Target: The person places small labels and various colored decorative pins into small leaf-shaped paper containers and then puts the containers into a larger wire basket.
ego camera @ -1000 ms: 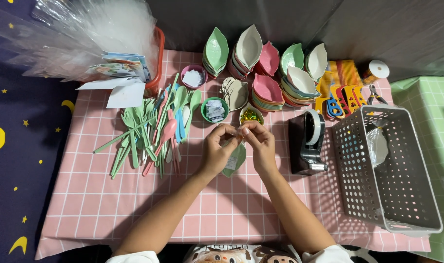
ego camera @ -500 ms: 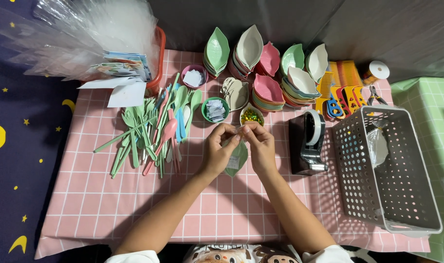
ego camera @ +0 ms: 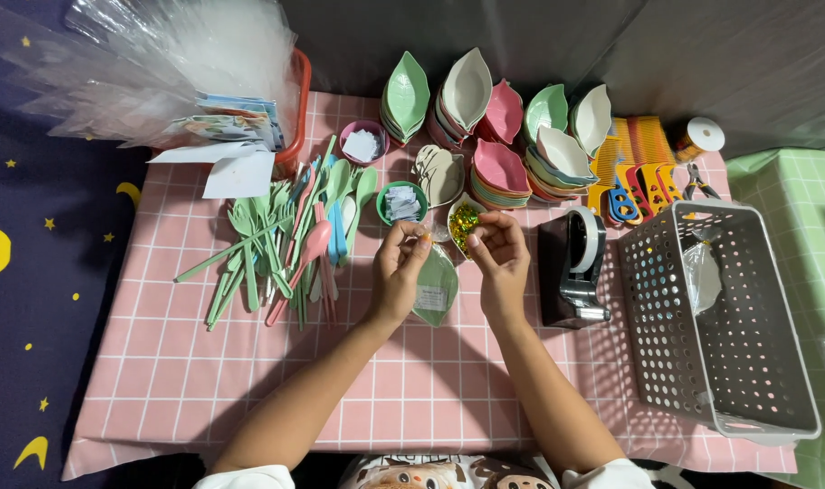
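From the head camera, looking down, both hands meet over the middle of a surface (ego camera: 159, 380) covered in pink checked cloth. The left hand (ego camera: 397, 272) and the right hand (ego camera: 495, 258) each pinch at something small between thumb and fingertips; it looks like a tiny orange-tipped piece or a bit of clear wrap, but it is too small to name. Directly under them lies a green leaf-shaped dish (ego camera: 436, 285) with a pale slip in it, partly covered by the left hand. The dish looks like light, stiff, smooth plastic, best taken by its rim or pointed end; any clear film would be thin, limp and slippery, so a fingertip pinch at an edge suits it. Just beyond the fingers sits a small dish of yellow-green glitter bits (ego camera: 464, 224), and a round green cup of paper slips (ego camera: 401, 201). To the left lies a loose pile of pastel spoons and forks (ego camera: 281, 240); behind stand stacks of leaf dishes (ego camera: 503, 163). A black tape dispenser (ego camera: 575, 267) sits beside the right hand, then a grey perforated basket (ego camera: 756, 380), its contents hard to read. Clear bags (ego camera: 159, 72) fill the far left corner.
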